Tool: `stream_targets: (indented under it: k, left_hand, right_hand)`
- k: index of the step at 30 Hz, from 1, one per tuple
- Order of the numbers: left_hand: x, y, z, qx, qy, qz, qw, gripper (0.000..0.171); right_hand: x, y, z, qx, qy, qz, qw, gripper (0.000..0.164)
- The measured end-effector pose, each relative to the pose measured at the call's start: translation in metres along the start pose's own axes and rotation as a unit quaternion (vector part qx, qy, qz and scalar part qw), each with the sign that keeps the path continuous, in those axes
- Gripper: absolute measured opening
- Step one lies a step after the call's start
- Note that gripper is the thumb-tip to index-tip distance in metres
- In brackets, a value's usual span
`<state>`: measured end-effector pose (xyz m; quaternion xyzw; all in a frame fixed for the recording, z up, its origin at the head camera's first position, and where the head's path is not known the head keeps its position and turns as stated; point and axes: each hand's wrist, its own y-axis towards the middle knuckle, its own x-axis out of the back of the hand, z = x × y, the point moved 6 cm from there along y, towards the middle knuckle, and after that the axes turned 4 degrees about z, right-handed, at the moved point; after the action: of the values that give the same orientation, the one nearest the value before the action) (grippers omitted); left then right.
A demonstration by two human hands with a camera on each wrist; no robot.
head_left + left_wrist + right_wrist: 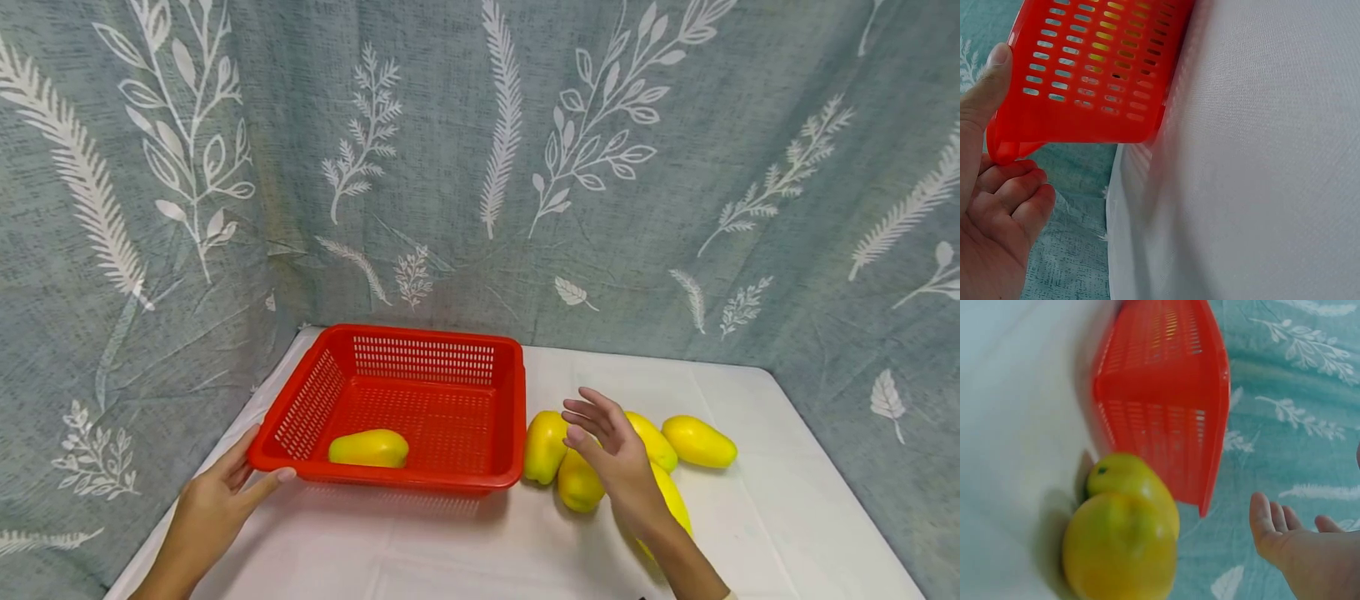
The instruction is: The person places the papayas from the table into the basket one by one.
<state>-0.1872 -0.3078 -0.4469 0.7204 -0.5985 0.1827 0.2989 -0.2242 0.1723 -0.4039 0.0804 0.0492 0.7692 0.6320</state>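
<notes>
A red plastic basket (431, 479) with slotted walls stands on the white-covered table, and one yellow mango (369, 448) lies inside it. My left hand (210, 504) grips the basket's near left corner, thumb over the rim and fingers beneath it; the left wrist view shows this hand (997, 219) at the corner. To the right of the basket, my right hand (618, 462) hovers over a group of mangoes, its fingers loosely extended and nothing held. Under and around it are a mango beside the basket (543, 450), a nearer mango (580, 483) and several others, partly hidden by the hand.
Farthest right lies a separate mango (699, 442). A white cloth covers the table (780, 500). Grey-green curtains (450, 167) with white leaf prints hang behind and on both sides, close to the table's edges.
</notes>
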Motion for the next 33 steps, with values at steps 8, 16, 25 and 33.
stream_targets:
  k: [8, 16, 25, 33]
  left_hand:
    - [0.000, 0.000, 0.000, 0.000, -0.010, -0.001, 0.9999, 0.088]
    - [0.000, 0.001, -0.001, 0.001, -0.001, -0.006, 1.0000, 0.089]
    - [0.001, 0.000, 0.005, 0.025, 0.006, 0.008, 0.9996, 0.092]
    - [-0.002, 0.001, 0.004, 0.020, -0.005, 0.010, 0.9997, 0.091]
  right_hand:
    - [0.028, -0.019, -0.002, 0.026, -0.015, 0.004, 1.000, 0.051]
    - [0.061, -0.044, -0.002, 0.015, -0.057, -0.030, 0.998, 0.049]
    - [0.087, -0.068, -0.011, -0.021, -0.059, -0.061, 0.996, 0.048]
    - [0.109, -0.087, -0.022, -0.053, -0.075, -0.091, 0.992, 0.048]
